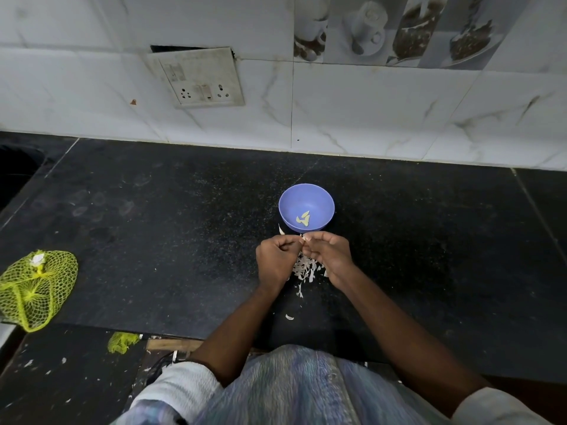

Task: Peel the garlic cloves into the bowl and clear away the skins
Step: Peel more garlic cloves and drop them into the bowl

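At centre frame we see the left hand (277,261) and right hand (329,251) meeting fingertip to fingertip, both curled and pinching one small pale garlic clove (303,238), just below the round blue plastic bowl (319,196) holding peeled cloves (303,219). White papery skins (306,268) lie between the wrists on the black speckled stone counter (168,216), broad and bare toward the yellow mesh bag (35,288) at left

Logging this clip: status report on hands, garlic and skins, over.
Left hand and right hand pinching one clove just short of the bowl. Peeled cloves in bowl. Skins piled on counter, uncleared. Nothing obstructing.
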